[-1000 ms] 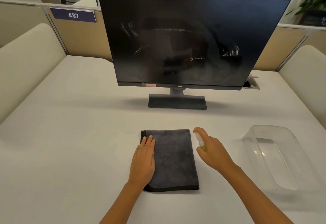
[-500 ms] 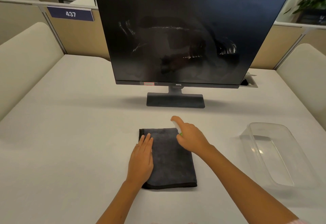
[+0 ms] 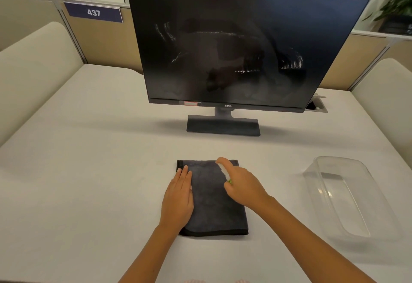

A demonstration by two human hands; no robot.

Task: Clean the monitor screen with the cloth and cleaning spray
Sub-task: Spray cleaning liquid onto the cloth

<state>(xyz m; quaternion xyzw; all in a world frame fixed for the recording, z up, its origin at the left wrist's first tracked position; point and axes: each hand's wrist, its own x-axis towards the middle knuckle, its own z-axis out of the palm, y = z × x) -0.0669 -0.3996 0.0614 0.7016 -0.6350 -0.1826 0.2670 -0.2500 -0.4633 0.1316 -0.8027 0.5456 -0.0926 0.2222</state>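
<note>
A dark monitor (image 3: 234,44) with white smears on its screen stands on its base at the back of the white desk. In front of it lies a folded dark grey cloth (image 3: 211,202). My left hand (image 3: 178,198) rests flat on the cloth's left edge, fingers together. My right hand (image 3: 243,184) is closed around a small white spray bottle (image 3: 224,171) with a green band. It holds the bottle over the cloth's upper right part, index finger on top of the nozzle. Most of the bottle is hidden inside the hand.
A clear plastic tub (image 3: 338,195) sits on the desk (image 3: 89,171) at the right. Beige padded partitions flank both sides. A sign reading 437 (image 3: 93,12) hangs on the rear divider. A cable port (image 3: 316,105) lies behind the monitor's right corner.
My right hand has carried the spray bottle leftward from beside the cloth to above its upper right part. The left hand has stayed flat on the cloth.
</note>
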